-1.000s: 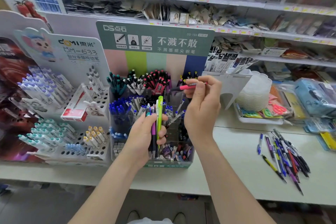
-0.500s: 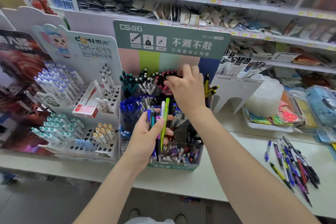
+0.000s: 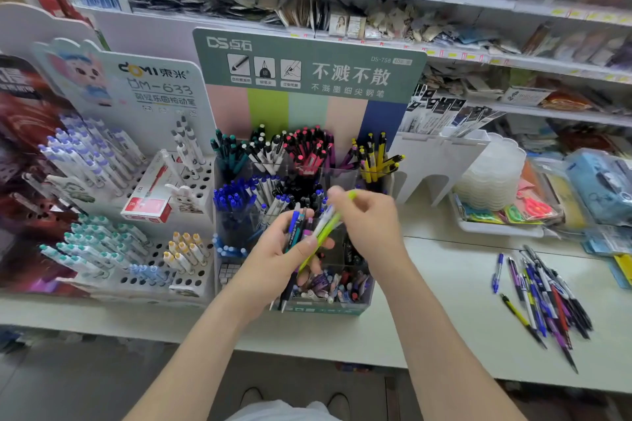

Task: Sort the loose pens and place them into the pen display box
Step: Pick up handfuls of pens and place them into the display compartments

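The pen display box (image 3: 309, 82) with a green header stands on the counter, its clear compartments holding pens grouped by colour. In front of it my left hand (image 3: 277, 260) grips a bunch of pens (image 3: 297, 227) of mixed colours. My right hand (image 3: 367, 224) has come to that bunch and pinches the upper end of a lime-green pen (image 3: 325, 231) that still lies in the left hand. A pile of loose pens (image 3: 543, 297) lies on the counter at the right.
A white DOMI pen stand (image 3: 113, 202) sits left of the box, with a small red box (image 3: 150, 196) on it. A white divider rack (image 3: 434, 164) and a tray of plastic items (image 3: 496, 202) stand to the right. Stocked shelves rise behind the counter.
My right hand held a pink pen, reached into the red-pink compartment at the box's back and let it go. It has since drawn back to the bunch and taken the green pen's top.
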### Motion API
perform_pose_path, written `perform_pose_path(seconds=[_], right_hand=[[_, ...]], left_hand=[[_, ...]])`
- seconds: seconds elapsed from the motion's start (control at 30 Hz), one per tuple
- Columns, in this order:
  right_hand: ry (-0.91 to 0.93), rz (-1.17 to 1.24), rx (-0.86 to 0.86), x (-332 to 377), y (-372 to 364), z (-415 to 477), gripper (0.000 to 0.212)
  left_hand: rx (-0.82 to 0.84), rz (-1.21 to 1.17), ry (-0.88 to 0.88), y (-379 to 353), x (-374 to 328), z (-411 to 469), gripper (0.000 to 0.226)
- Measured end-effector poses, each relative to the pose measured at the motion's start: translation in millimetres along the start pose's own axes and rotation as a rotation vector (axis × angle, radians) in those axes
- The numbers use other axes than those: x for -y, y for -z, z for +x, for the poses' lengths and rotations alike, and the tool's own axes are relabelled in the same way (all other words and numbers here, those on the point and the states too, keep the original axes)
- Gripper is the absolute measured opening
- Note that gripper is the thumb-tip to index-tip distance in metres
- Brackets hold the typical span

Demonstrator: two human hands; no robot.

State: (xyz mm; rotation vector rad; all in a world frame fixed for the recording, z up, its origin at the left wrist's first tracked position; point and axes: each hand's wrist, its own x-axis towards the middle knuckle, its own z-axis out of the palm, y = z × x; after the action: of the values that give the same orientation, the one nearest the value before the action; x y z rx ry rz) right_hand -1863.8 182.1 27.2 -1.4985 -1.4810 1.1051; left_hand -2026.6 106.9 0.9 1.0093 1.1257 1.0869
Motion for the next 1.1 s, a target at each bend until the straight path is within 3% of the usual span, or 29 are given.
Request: perform_pose_path(seconds=[0.07,0.17,0.3,0.37,0.47,0.53,0.67,0.73,0.8,0.87,1.0,1.1], right_hand=[[-0.072,0.164,-0.186,-5.6,1.7,3.4,0.039],[-0.105,0.239,-0.239,-10.2,2.7,5.3,0.035],[0.083,0.47,-0.483,-7.9,12.5,6.1,0.026],[0.173,0.464,-0.504,-11.8,18.8,10.1,0.027],[0.235,0.126,-0.414,-21.9,19.5,17.5,0.02],[0.244,-0.125,-0.248,-26.3,16.0,18.1,0.015],[0.337,-0.595,0.017,-24.3,10.4,15.6,0.03],[0.365,-0.824,0.06,-19.8,10.2,19.4,0.04],[0.3,-0.966,0.086,-14.8,12.6,26.5,0.035],[0.238,-0.986,0.13,-8.4,18.3,31.5,0.03],[0.228,-0.918,0.24,3.9,32.0,37.5,0.06],[0.285,-0.713,0.143,4.7,34.4,39.9,0.047]], left_hand=[[0.016,0.05,0.047,-0.4,6.8,4.4,0.031],[0.061,0.081,0.099,-1.4,11.7,6.6,0.029],[0.067,0.159,0.134,3.0,19.5,4.6,0.028],[0.017,0.134,0.145,4.2,22.4,4.0,0.026],[-0.056,0.066,0.132,4.5,23.5,6.4,0.023],[-0.103,0.007,0.099,3.8,22.0,9.1,0.023],[-0.2,-0.043,0.021,2.5,16.2,11.9,0.024],[-0.232,-0.066,-0.001,2.2,13.7,13.2,0.024],[-0.255,-0.093,-0.006,2.5,12.1,14.7,0.024],[-0.257,-0.104,-0.007,2.1,11.6,15.0,0.025],[-0.232,-0.112,-0.023,0.7,13.3,12.8,0.026],[-0.201,-0.113,-0.021,0.0,14.8,10.2,0.027]])
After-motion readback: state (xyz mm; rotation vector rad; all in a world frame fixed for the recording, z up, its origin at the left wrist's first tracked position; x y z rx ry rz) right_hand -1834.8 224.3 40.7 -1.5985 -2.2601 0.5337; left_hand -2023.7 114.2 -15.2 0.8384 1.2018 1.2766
